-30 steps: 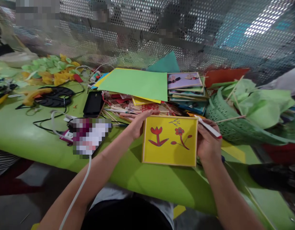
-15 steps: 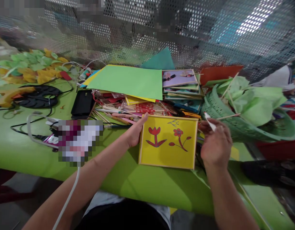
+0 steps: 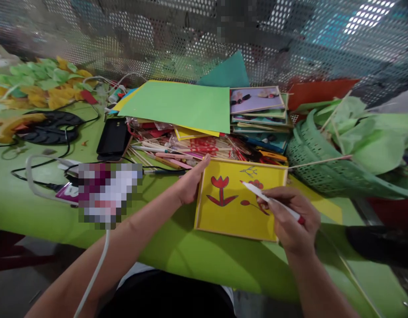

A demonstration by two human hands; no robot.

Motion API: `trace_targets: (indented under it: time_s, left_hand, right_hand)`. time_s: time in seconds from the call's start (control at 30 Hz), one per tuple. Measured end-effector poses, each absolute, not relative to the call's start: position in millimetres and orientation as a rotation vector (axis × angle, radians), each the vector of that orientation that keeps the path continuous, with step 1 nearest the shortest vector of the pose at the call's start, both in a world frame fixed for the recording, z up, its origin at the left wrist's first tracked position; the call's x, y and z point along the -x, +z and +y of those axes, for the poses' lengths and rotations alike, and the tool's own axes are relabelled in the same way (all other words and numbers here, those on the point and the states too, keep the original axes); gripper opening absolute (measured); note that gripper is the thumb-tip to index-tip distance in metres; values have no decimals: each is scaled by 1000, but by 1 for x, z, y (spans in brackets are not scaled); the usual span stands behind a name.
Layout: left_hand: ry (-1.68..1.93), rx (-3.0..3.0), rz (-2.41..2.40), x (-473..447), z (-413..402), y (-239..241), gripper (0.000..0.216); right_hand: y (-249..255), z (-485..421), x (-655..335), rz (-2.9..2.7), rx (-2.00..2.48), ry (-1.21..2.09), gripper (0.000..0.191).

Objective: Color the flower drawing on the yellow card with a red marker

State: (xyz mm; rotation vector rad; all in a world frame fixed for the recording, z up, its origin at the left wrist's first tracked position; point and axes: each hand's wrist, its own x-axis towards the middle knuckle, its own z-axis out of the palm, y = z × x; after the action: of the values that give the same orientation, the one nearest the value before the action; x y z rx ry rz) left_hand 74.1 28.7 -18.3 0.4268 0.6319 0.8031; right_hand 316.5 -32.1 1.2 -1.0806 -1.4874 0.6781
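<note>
A yellow picture [image 3: 230, 220] with a pale thin wooden frame lies near the front of the green table, tilted slightly. On it are drawings of red flowers with dark outlines and a small grey twig. My left hand [image 3: 191, 182] grips its left edge, thumb at the upper left corner. Over the picture's right half, my right hand [image 3: 298, 218] is closed around a white felt-tip pen [image 3: 272, 201] with a red tip and red end. The tip points left, between the two red flowers; whether it touches the paper I cannot tell. The hand partly hides the right flower.
Behind the picture lie thin sticks and pens [image 3: 170, 154], green card sheets [image 3: 177, 104] and stacked framed pictures [image 3: 257, 101]. A green basket [image 3: 310, 154] stands right. On the left are a black phone [image 3: 112, 138], cables and a yellow glue gun [image 3: 21, 121].
My right hand has moved left from beside the frame to over the picture. The pen has swung from upright to slanting, tip toward the left. The picture appears slightly farther right.
</note>
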Motion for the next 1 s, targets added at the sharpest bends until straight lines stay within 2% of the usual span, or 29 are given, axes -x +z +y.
trace_targets:
  time_s: [0.27,1.0]
  left_hand:
    - [834,-421,628,-76,25,-11,70]
    - [862,-417,651,-78,22,-8,66]
  right_hand:
    - [6,-36,-315,-1788,1062,629,18]
    - [11,-34,-306,-1929,1046,482,15]
